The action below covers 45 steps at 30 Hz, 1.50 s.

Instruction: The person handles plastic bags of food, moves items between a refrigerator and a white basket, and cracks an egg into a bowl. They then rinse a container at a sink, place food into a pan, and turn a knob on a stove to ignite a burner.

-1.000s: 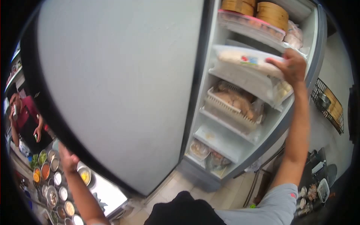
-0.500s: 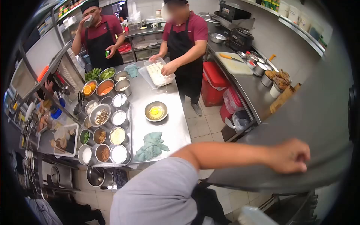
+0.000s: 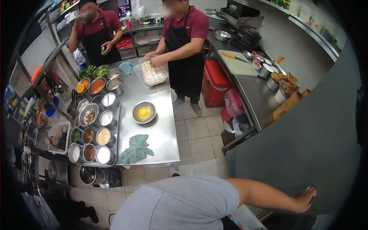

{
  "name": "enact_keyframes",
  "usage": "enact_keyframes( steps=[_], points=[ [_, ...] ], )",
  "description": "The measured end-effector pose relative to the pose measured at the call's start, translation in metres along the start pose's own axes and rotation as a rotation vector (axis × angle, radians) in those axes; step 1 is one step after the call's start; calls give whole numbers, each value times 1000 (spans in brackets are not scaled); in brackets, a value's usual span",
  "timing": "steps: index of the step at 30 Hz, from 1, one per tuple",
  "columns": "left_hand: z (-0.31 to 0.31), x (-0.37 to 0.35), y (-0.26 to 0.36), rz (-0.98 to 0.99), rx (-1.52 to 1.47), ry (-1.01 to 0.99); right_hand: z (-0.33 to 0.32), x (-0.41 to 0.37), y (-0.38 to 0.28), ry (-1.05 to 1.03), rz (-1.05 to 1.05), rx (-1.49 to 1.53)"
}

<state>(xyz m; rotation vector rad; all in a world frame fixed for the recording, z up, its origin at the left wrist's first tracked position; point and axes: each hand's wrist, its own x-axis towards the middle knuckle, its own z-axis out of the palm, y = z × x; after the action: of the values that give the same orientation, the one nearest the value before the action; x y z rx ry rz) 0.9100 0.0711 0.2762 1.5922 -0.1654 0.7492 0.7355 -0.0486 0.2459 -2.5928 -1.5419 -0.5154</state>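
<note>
My left hand (image 3: 305, 199) is at the lower right, at the end of my outstretched arm. Its fingers are extended and rest against a large dark grey panel, which looks like a door (image 3: 283, 153). Below the forearm, a clear plastic container (image 3: 247, 217) shows in part, with something red inside. What supports the container is hidden. My right hand is out of view.
A steel table (image 3: 161, 142) holds a bowl with a cracked egg (image 3: 143, 112), a green cloth (image 3: 137, 148) and several ingredient tins. Across it, a co-worker (image 3: 186, 42) handles a tub of white pieces (image 3: 153, 73). Another person (image 3: 97, 34) stands at left. Red bins (image 3: 215, 82) line the aisle.
My left hand went from curled to stretched out on the grey panel and moved lower. My view shifted, so the table sits further left. The co-worker's hands moved over the tub.
</note>
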Motion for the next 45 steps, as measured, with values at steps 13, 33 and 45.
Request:
enact_keyframes(
  steps=[13, 33, 45],
  points=[
    [-60, 80, -83, 440, 100, -34, 169, 208, 15, 171, -490, 383],
    [-649, -378, 13, -1195, 563, 1905, 142, 509, -216, 199, -1378, 818],
    [-641, -421, 3, -1342, 831, 2245, 201, 598, -346, 67, -1867, 1141]
  ],
)
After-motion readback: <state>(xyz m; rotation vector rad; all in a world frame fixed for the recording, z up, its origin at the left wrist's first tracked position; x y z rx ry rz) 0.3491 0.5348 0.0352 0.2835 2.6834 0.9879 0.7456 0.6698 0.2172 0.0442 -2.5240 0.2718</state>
